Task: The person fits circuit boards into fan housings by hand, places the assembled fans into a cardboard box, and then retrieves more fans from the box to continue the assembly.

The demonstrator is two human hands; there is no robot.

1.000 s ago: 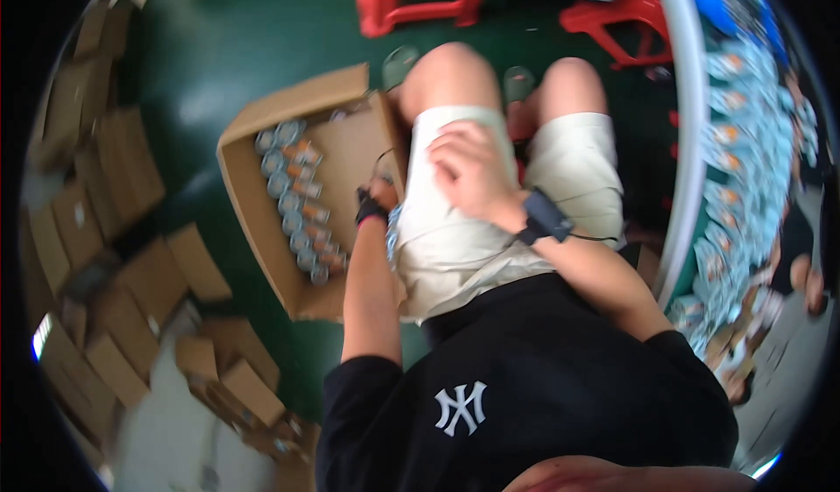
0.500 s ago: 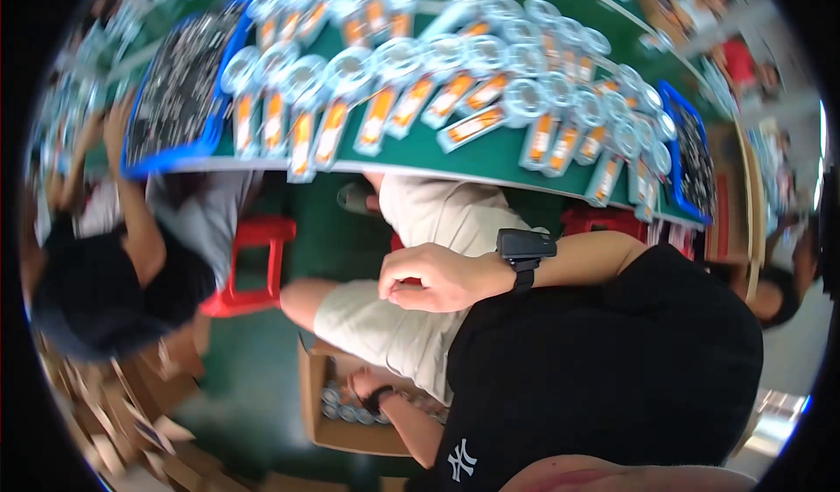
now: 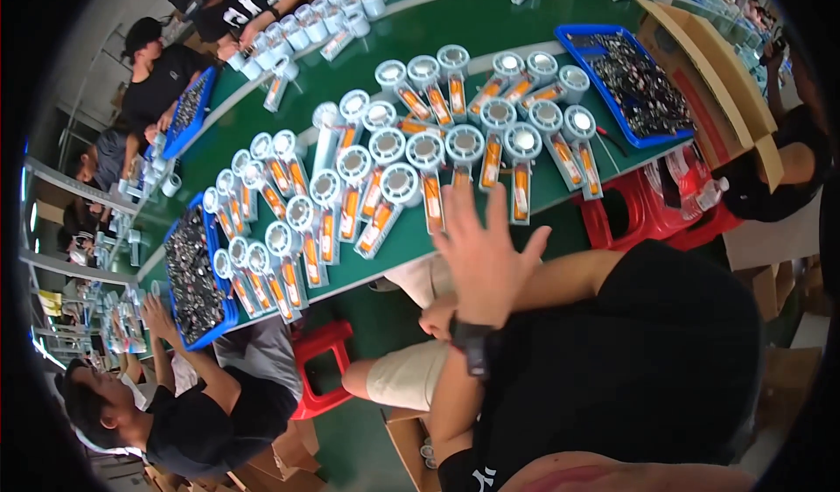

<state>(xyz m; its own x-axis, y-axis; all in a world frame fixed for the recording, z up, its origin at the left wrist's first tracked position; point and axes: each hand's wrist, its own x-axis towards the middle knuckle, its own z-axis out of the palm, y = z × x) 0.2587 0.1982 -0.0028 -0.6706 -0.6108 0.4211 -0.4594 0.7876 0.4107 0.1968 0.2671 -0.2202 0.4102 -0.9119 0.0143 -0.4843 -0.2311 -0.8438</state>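
Observation:
My left hand [image 3: 492,264] is raised over the near table edge, fingers spread, nothing in it; a black band [image 3: 477,347] circles its wrist. Its fingertips overlap the handle ends of pale-blue round-headed devices [image 3: 464,144]; whether they touch is unclear. My right hand [image 3: 437,319] lies at my lap behind the left forearm. Its visible fingers look curled closed, and nothing shows in them; the rest is hidden. Several such devices, each with a silver disc and a clear handle holding an orange-and-white piece, lie in rows on the green table [image 3: 385,277].
Blue trays of small dark parts stand at the right [image 3: 626,85] and left [image 3: 197,269]. A cardboard box [image 3: 713,80] stands at the far right; another box [image 3: 407,444] sits low beside my legs. Red stools [image 3: 319,361] are under the table edge. Co-workers sit left and across.
My left hand has come up out of the low box to the table edge, fingers now spread. My right hand stays near my lap. The view has swung, showing more of the table.

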